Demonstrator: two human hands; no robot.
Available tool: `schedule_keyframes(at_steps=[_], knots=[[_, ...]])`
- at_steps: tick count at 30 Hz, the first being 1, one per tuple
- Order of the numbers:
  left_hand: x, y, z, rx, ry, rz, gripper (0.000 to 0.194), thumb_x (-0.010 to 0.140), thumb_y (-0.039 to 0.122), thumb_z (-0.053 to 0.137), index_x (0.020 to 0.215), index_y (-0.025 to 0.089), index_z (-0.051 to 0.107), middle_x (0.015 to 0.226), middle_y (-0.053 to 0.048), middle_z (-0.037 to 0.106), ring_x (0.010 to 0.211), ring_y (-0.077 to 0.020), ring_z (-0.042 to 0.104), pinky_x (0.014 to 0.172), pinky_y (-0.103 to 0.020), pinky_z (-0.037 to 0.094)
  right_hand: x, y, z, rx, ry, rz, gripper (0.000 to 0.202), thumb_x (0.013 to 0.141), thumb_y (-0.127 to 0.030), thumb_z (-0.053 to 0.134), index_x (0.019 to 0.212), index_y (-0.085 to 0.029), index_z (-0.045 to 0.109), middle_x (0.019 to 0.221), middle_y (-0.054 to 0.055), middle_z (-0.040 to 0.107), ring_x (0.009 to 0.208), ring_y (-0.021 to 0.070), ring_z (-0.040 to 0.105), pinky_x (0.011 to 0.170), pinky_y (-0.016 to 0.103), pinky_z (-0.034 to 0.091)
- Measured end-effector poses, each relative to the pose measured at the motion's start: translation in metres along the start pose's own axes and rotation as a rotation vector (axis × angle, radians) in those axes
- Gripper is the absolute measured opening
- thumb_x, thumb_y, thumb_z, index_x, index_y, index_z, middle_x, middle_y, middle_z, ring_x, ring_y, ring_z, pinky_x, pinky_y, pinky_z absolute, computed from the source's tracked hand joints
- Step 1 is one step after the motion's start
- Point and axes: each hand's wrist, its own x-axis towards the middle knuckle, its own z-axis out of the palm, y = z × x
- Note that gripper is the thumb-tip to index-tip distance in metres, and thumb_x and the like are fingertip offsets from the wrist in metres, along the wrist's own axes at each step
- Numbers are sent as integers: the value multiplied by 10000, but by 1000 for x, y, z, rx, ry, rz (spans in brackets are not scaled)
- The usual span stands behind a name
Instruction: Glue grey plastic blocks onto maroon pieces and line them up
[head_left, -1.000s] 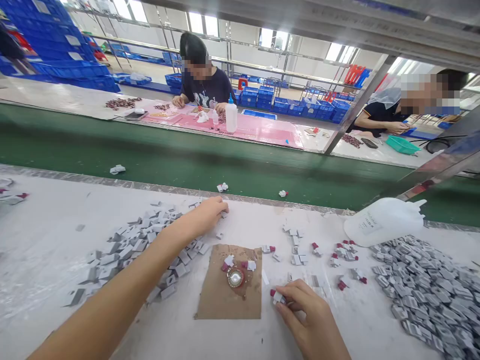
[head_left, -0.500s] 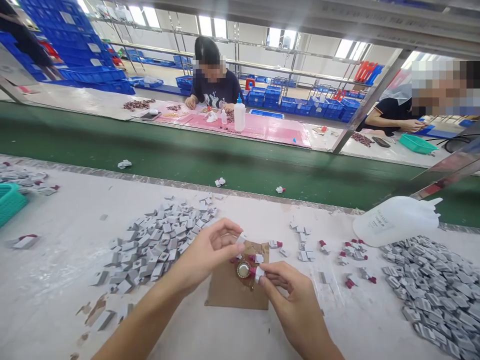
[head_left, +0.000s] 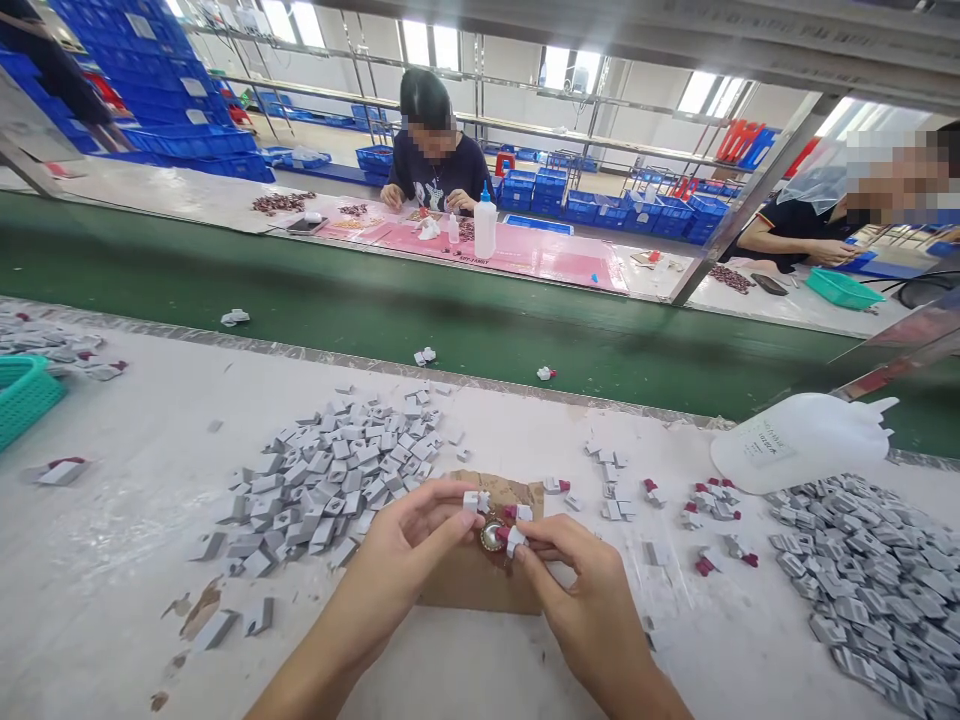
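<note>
Between thumb and fingers, my left hand [head_left: 424, 535] pinches a small grey block [head_left: 471, 501] above the cardboard's left part. My right hand [head_left: 581, 575] is closed on a white and dark red piece [head_left: 514, 542], its red end at the round metal cap [head_left: 493, 535]. That cap lies on the brown cardboard [head_left: 480, 588]. Another white and red piece [head_left: 523, 513] lies just behind the right fingertips. Left of the cardboard spreads a heap of grey blocks [head_left: 330, 470].
A second grey heap [head_left: 877, 580] fills the right side, beside a white plastic bottle [head_left: 799, 440]. Red and white pieces [head_left: 712, 500] lie between. A teal basket [head_left: 26, 400] stands at the left edge. Beyond the green belt [head_left: 337, 320], two people sit working.
My left hand has come down and nearer the cap with its block. My right hand stays by the cap, still closed on its piece. The pieces on the green belt have shifted left.
</note>
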Motion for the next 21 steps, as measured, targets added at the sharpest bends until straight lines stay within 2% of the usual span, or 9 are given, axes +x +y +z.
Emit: schedule_keyframes(at_steps=[4, 7, 11, 21], knots=[[1, 0, 6, -19, -35, 35, 315, 886, 493, 849, 1084, 248, 833, 998, -61, 852, 968, -258, 771, 922, -343, 609, 2, -4, -6, 291, 63, 182, 228, 961, -434, 835, 1108, -265, 878, 1062, 79, 875, 982, 282, 844, 930, 399, 692], [5, -1, 13, -60, -148, 46, 335, 909, 505, 838, 1112, 238, 836, 990, -77, 843, 938, -251, 750, 862, -333, 613, 6, -7, -9, 470, 124, 220, 308, 925, -490, 881, 1156, -285, 886, 1146, 79, 880, 1038, 298, 843, 955, 413, 692], [7, -3, 22, -104, -250, 26, 370, 929, 517, 830, 1172, 238, 829, 1011, -83, 826, 913, -224, 717, 811, -309, 599, 10, -12, -11, 514, 85, 166, 243, 958, -440, 867, 1162, -313, 902, 1171, 67, 858, 1100, 283, 817, 944, 372, 688], [5, -3, 28, -56, -256, 7, 380, 917, 534, 846, 1156, 239, 825, 1056, -82, 840, 961, -221, 744, 842, -297, 594, 6, -11, -13, 480, 89, 119, 217, 941, -431, 881, 1134, -337, 913, 1037, 48, 836, 1018, 244, 799, 903, 343, 688]])
